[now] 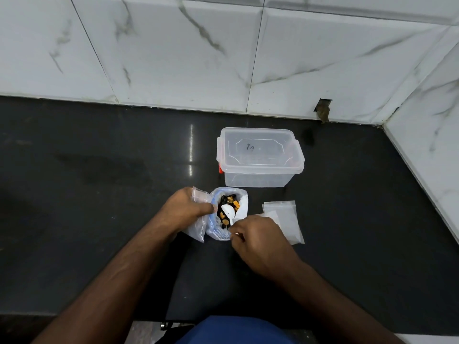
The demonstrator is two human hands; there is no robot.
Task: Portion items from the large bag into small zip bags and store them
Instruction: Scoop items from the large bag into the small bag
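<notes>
The large clear bag [242, 203] stands open on the black counter, holding dark and orange pieces [229, 201]. A white plastic spoon [228, 211] dips into them, its handle pinched by my right hand [258, 240] at the bag's near rim. My left hand [187, 211] grips a small empty zip bag [197, 228] against the large bag's left side. Several flat empty zip bags [285, 219] lie in a stack just right of my right hand.
A clear plastic box [260, 178] with its lid on and an orange latch stands behind the large bag. The marble-tiled wall [223, 58] runs along the back and right side. The black counter [99, 194] stretches left; its front edge is near my body.
</notes>
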